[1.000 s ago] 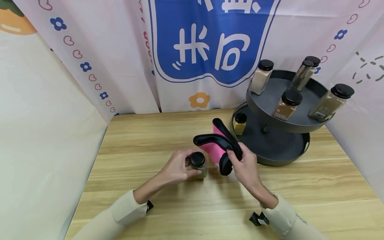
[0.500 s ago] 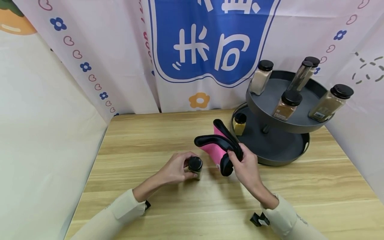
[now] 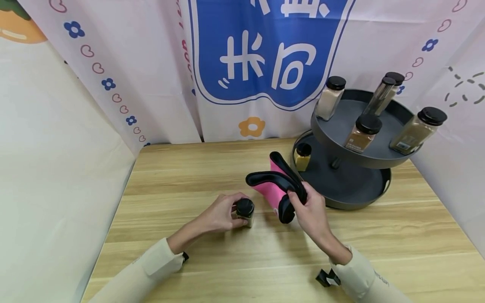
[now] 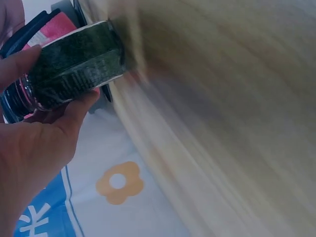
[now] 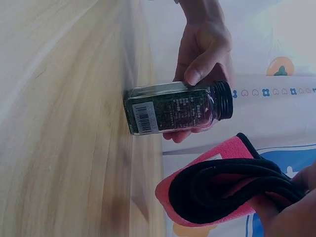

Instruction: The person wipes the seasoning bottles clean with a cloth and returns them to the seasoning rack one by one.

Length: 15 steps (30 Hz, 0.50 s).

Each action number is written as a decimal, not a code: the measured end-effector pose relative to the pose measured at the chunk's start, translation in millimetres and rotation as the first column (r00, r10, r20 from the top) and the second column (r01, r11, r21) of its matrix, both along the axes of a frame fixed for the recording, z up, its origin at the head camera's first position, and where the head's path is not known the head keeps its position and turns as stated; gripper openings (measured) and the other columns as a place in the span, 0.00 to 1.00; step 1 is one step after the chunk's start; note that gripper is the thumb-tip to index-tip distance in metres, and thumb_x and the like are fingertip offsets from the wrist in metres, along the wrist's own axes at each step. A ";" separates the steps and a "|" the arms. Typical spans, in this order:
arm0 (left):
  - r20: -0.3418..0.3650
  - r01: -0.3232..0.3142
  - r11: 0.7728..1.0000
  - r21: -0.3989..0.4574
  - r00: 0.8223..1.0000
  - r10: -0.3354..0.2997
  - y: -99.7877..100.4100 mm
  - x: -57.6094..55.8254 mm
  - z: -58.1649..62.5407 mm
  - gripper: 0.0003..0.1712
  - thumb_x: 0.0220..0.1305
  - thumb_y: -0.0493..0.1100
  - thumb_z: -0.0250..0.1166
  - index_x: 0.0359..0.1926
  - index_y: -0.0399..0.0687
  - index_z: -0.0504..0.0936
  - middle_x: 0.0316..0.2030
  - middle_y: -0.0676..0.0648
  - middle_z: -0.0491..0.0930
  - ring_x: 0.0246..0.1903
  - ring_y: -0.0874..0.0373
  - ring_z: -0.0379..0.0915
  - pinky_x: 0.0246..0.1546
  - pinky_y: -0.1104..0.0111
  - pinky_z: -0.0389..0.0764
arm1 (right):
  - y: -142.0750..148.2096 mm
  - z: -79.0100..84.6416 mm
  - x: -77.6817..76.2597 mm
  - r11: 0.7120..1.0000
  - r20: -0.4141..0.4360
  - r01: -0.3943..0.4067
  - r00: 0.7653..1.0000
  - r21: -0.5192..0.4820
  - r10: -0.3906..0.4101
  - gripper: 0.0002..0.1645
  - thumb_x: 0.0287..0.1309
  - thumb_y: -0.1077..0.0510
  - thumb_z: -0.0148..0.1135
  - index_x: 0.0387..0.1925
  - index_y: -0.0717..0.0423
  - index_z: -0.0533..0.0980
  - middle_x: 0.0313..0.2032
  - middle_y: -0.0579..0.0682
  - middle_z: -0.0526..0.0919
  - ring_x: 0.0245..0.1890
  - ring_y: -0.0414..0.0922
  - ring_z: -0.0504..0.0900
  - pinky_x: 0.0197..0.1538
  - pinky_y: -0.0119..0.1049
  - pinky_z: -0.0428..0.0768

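A square glass spice jar [image 3: 245,211] with a black lid and dark green contents is gripped by my left hand [image 3: 221,213], thumb on one side and fingers on the other. It stands upright, its base right at the wooden tabletop. In the right wrist view, a barcode label shows on the jar [image 5: 170,111]. My right hand [image 3: 311,209] holds a folded pink cloth [image 3: 270,191] with thick black edging, pinched at its bunched end. The cloth hangs just right of the jar, its loose folds pointing toward the back.
A dark two-tier round tray [image 3: 342,195] stands at the back right. Several spice jars with black lids, one a brown jar [image 3: 360,136], are on its upper tier. A small yellow jar [image 3: 302,158] sits on the lower tier. Behind the table [image 3: 182,168] hangs a printed curtain [image 3: 219,120].
My left hand has shifted the jar slightly left and toward me, away from the cloth. The right hand and the cloth have hardly moved.
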<state>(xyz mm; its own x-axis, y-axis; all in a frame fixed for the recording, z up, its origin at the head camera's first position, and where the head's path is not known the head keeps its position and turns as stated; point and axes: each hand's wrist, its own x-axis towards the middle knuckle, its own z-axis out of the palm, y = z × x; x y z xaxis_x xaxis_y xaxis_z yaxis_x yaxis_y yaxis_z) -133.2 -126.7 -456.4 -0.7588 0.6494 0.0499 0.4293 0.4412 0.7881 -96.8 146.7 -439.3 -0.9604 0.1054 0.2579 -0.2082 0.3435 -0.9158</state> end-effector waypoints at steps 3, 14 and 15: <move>-0.088 -0.046 0.995 -0.092 0.995 0.038 2.8 4.6 4.2 0.36 0.56 0.41 0.81 0.63 0.33 0.79 0.54 0.41 0.86 0.55 0.49 0.84 0.58 0.59 0.84 | -0.2 -0.5 -0.2 1.000 0.001 -0.002 1.000 0.001 0.002 0.03 0.71 0.64 0.65 0.40 0.62 0.82 0.23 0.51 0.76 0.20 0.39 0.72 0.24 0.29 0.70; -0.260 -0.367 0.889 -0.275 0.918 0.298 17.4 27.7 16.0 0.39 0.49 0.69 0.82 0.42 0.38 0.84 0.26 0.50 0.82 0.22 0.63 0.73 0.24 0.70 0.76 | -1.4 -3.3 -0.1 1.000 0.003 0.001 1.000 -0.004 -0.001 0.04 0.72 0.62 0.66 0.38 0.59 0.82 0.22 0.49 0.74 0.20 0.38 0.71 0.24 0.29 0.69; -0.266 -0.368 0.888 -0.277 0.917 0.297 17.8 27.8 15.1 0.39 0.49 0.69 0.82 0.40 0.38 0.84 0.24 0.51 0.81 0.21 0.63 0.71 0.22 0.72 0.74 | -1.5 -3.3 0.0 1.000 0.005 0.000 1.000 -0.007 0.000 0.04 0.72 0.62 0.65 0.38 0.59 0.82 0.22 0.49 0.74 0.19 0.38 0.71 0.24 0.29 0.69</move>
